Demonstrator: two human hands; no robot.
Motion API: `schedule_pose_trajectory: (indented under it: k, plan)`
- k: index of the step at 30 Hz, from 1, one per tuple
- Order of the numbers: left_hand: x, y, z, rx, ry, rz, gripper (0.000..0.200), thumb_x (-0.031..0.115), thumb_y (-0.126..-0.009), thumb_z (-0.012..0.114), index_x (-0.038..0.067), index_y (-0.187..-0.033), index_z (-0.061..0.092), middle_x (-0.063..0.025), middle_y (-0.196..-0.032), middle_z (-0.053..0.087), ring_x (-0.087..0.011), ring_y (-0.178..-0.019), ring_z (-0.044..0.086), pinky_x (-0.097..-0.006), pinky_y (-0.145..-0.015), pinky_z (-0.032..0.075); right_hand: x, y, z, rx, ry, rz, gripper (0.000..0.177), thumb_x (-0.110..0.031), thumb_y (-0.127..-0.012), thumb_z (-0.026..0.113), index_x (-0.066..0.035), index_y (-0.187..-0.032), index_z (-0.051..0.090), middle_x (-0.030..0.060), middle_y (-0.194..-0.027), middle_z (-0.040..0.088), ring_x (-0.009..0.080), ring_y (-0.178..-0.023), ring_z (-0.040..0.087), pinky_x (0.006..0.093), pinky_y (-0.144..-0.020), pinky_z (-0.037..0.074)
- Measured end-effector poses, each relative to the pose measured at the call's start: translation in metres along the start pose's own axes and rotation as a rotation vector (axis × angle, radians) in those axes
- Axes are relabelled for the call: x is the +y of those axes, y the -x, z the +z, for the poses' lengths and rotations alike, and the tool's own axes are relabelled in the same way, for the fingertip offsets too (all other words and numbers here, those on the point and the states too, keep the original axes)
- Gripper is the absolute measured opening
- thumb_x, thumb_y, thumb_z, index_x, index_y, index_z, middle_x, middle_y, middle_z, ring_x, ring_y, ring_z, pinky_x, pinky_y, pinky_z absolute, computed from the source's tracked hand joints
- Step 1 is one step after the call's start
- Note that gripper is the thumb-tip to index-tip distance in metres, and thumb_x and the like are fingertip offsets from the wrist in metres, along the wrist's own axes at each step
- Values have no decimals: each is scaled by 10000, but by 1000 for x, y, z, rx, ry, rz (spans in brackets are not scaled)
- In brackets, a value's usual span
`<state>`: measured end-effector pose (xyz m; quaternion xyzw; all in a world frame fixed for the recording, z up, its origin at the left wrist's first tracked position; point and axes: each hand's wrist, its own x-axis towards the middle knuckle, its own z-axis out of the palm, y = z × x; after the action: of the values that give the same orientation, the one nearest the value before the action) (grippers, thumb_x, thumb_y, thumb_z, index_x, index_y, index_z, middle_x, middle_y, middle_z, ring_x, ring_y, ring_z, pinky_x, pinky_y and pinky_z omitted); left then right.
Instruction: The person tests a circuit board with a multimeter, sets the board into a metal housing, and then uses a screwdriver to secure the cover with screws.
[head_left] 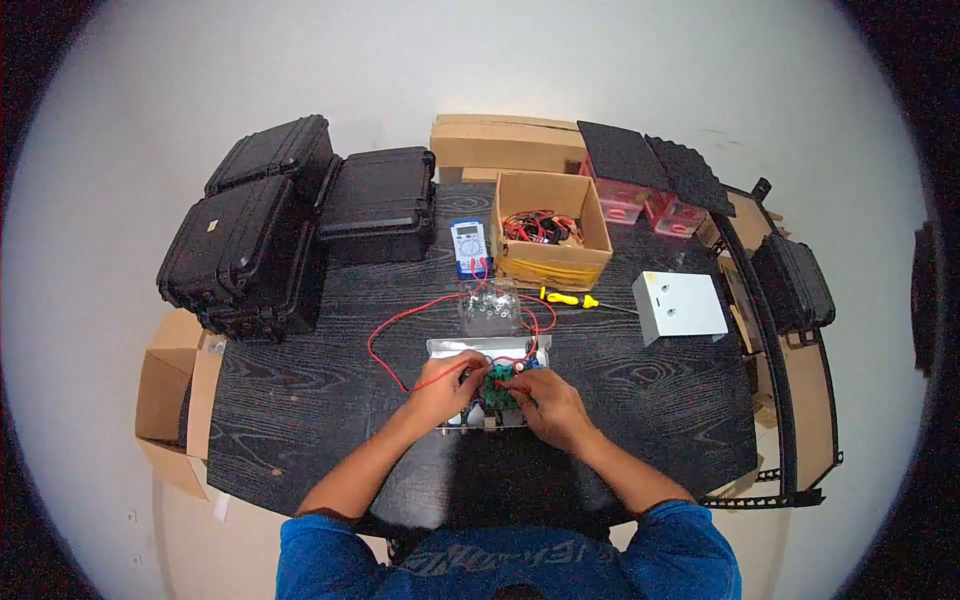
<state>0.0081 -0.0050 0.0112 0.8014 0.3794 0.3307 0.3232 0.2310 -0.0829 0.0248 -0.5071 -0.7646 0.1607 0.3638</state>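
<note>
Red probe (502,384): pinching it in right hand (555,405), likely steadying it over the green board (496,398); curling left hand (440,394) close by, grip unclear.

A green circuit board (497,393) lies in an open pale case (445,347) beside looped red leads (370,346).
</note>
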Motion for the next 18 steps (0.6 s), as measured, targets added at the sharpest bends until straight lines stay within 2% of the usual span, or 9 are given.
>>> schedule_pose_trajectory:
  k: [5, 18]
  plan:
    - [1, 1, -1, 6, -5, 19, 124, 85, -960, 683, 9, -1057, 698, -178, -972, 749, -331, -892, 757, -396, -781, 589, -1, 0, 2, 27, 4, 10, 143, -139, -956, 679, -85, -1085, 710, 119, -1029, 714, 348, -1005, 695, 452, -852, 583]
    - [-3, 1, 2, 0, -22, 20, 162, 117, -951, 716, 33, -1089, 711, -161, -991, 763, -314, -902, 762, -395, -786, 596, -5, -3, 0, 4, 22, 63, 156, -165, -975, 659, -101, -1108, 709, 130, -1062, 705, 367, -1002, 691, 474, -858, 576]
